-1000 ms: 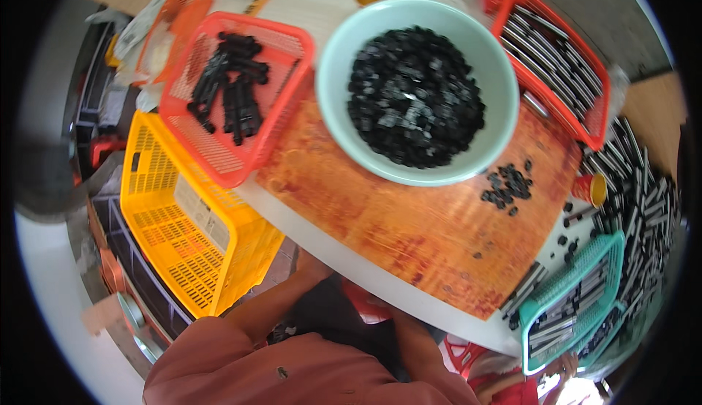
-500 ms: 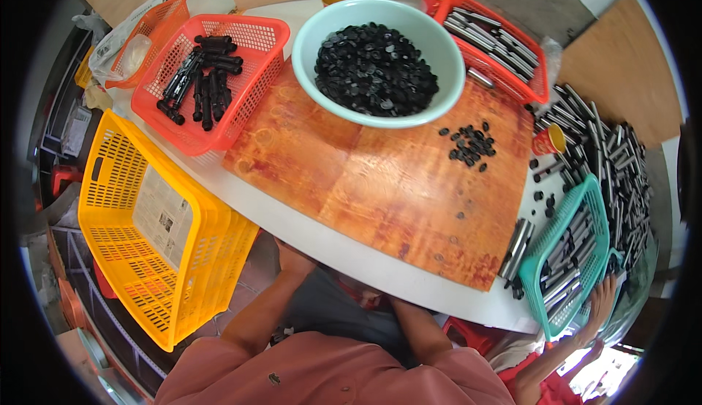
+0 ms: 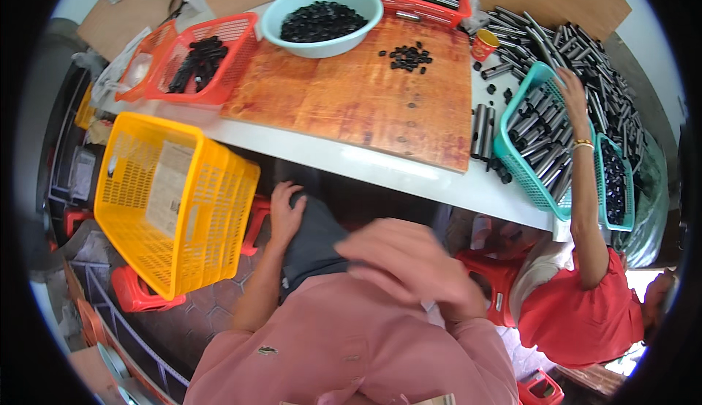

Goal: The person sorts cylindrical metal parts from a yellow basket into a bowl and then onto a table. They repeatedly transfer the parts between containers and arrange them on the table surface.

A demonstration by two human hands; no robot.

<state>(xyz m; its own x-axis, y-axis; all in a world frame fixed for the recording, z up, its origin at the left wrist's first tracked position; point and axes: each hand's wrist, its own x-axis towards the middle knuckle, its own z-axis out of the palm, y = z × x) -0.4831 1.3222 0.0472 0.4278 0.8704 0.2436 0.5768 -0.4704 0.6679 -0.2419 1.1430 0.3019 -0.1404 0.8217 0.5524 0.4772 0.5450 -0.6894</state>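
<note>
My left hand (image 3: 287, 211) rests on my thigh in grey trousers (image 3: 313, 233), its fingers stretched out and holding nothing. In front of my chest, my right hand (image 3: 409, 262) is raised off the table and smeared by motion, so its fingers cannot be made out. Beyond my hands lies a reddish-brown wooden board (image 3: 329, 101) on the white table (image 3: 351, 152). A loose group of small black caps (image 3: 411, 58) sits on its far right part. At the far edge stands a pale green basin (image 3: 274, 35) filled with similar black pieces.
Left stand a yellow crate (image 3: 208, 207) and a red basket (image 3: 238, 54) of black parts. Metal tubes fill another red basket (image 3: 468, 11); more pile up at the right. A person in red (image 3: 585, 324) reaches over a teal basket (image 3: 515, 163) of tubes.
My right hand has come up from my lap to before my chest. My view has shifted, bringing my lap higher in the picture. The neighbour's arm now reaches across the teal basket.
</note>
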